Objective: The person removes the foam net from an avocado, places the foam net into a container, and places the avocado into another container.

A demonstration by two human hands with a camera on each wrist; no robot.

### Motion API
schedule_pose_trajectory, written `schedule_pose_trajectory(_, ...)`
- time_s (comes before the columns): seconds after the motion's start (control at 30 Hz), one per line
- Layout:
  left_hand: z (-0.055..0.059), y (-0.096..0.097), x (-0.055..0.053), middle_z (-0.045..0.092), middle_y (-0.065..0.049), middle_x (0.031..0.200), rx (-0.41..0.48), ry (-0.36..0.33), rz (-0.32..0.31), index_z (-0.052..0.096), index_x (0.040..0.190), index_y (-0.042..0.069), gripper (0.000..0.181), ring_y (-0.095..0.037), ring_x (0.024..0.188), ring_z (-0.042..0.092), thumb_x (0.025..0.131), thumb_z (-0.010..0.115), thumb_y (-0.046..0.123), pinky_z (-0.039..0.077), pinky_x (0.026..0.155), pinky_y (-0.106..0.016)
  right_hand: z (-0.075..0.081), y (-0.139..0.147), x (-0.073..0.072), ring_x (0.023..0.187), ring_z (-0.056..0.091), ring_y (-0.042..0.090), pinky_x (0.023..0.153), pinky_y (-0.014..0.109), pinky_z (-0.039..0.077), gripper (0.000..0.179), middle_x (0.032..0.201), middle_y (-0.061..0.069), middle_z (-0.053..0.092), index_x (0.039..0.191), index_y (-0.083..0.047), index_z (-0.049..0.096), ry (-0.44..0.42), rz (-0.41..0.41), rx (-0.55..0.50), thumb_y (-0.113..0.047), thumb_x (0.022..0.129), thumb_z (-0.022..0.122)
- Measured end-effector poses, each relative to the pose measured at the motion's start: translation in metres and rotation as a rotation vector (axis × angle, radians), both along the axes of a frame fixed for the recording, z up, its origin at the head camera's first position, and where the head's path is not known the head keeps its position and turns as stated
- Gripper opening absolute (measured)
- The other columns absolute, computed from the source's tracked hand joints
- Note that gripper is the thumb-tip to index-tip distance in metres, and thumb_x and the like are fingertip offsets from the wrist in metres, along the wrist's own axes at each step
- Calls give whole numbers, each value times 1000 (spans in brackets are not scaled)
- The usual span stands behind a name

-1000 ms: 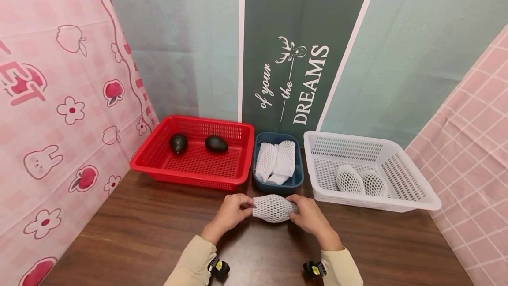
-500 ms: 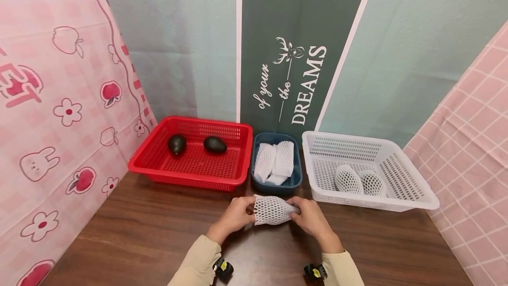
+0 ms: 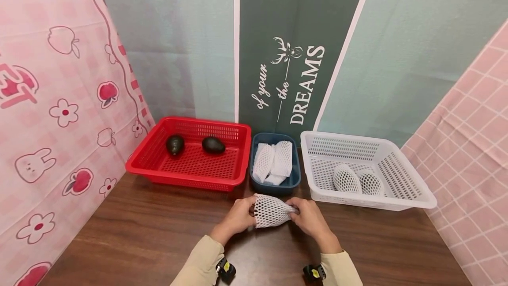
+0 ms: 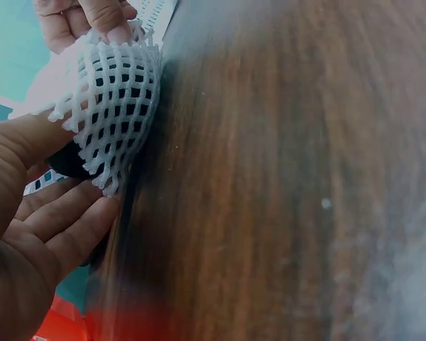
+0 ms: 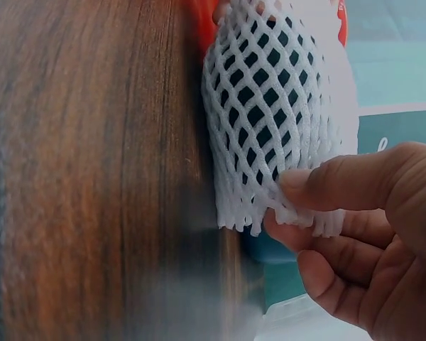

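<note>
Backdrop cloth (image 3: 174, 34), far side, grey-green with a dark lettered panel
Pink printed cloth (image 3: 93, 67), left side; pink checked cloth (image 3: 468, 144), right side
Table (image 3: 158, 233), brown wood grain
White basket (image 3: 365, 200), plastic, slatted, far right on the table
Red basket (image 3: 186, 175), plastic, slatted, far left on the table
Blue bin (image 3: 278, 188), between the two baskets
Left hand (image 3: 240, 215), near, beige cuff, at the left end of the held net; thumb and fingers parted around its open rim, fingertips touching the mesh, holding it with the contents between
Right hand (image 3: 309, 217), near, beige cuff, at the right end of the held net; thumb and forefinger pinching its gathered mesh, the other fingers curled below
Held net (image 3: 271, 211), white foam mesh, lying sideways between the hands, just near of the blue bin; a dark fruit (image 4: 67, 162) inside it, showing through the holes and at the left opening
Spare nets (image 3: 283, 160), white, flattened, piled in the blue bin, exact count unclear
Netted pieces (image 3: 347, 179), two, dark beneath white mesh, side by side in the near part of the white basket
Avocados (image 3: 213, 144), two, dark, bare, apart from each other in the far part of the red basket
</note>
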State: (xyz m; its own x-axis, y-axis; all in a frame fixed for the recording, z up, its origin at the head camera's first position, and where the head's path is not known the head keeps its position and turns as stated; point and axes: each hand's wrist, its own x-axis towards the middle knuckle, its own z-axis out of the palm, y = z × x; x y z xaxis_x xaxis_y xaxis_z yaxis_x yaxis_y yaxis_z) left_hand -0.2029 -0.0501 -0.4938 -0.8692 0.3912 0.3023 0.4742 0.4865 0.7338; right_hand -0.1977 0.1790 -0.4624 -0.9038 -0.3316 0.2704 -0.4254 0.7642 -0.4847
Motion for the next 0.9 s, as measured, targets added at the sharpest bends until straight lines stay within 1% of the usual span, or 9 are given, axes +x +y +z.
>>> schedule_pose_trajectory(0.17, 0, -2, 1, 55, 6, 68, 16, -3, 1, 56, 80, 8, 32, -4, 61, 50, 57, 68, -11, 44, 53, -19, -1, -1, -1, 59, 46, 10, 54, 26, 40, 25, 68, -5, 59, 83, -12, 67, -7, 9, -10, 7, 67, 72)
schedule_pose_trajectory(0.3, 0, -4, 1, 61, 4, 75, 29, 10, -24, 60, 86, 9, 34, -5, 67, 56, 58, 72, -6, 47, 58, -19, 0, 1, -1, 61, 48, 9, 56, 26, 41, 25, 71, -7, 60, 83, -14, 67, -22, -5, -13, 5, 68, 73)
schedule_pose_trajectory(0.43, 0, -9, 1, 64, 2, 79, 43, 8, -51, 61, 91, 8, 38, -6, 70, 60, 57, 75, -2, 49, 62, -21, 1, 3, 0, 63, 50, 7, 58, 27, 43, 24, 74, -7, 62, 83, -13, 68, -39, -14, -26, 5, 69, 74)
schedule_pose_trajectory(0.6, 1, -14, 0, 64, -2, 82, 57, -20, -75, 60, 94, 6, 39, -9, 72, 63, 58, 74, -1, 51, 63, -24, 4, 6, 0, 64, 51, 8, 58, 26, 44, 22, 76, -6, 62, 83, -12, 68, -45, 6, -21, 5, 70, 74)
schedule_pose_trajectory(0.67, 3, -15, 1, 64, -5, 85, 67, -31, -84, 61, 98, 5, 41, -11, 72, 63, 59, 74, 0, 52, 64, -25, 6, 6, 0, 64, 52, 8, 58, 27, 45, 22, 76, -5, 63, 83, -12, 68, -48, 9, -18, 5, 70, 74)
schedule_pose_trajectory(0.8, 4, -19, 2, 65, -9, 93, 92, -63, -86, 61, 108, 0, 49, -16, 75, 64, 62, 77, 2, 52, 66, -26, 7, 7, 0, 65, 53, 9, 60, 28, 45, 21, 77, -4, 63, 84, -12, 68, -62, 3, -13, 4, 71, 74)
schedule_pose_trajectory(0.9, 4, -23, 4, 64, -12, 97, 114, -81, -82, 59, 112, -3, 54, -19, 77, 64, 63, 80, 4, 52, 67, -26, 5, 7, 1, 65, 52, 9, 59, 27, 45, 21, 76, -5, 63, 83, -13, 68, -66, -17, -15, 4, 71, 74)
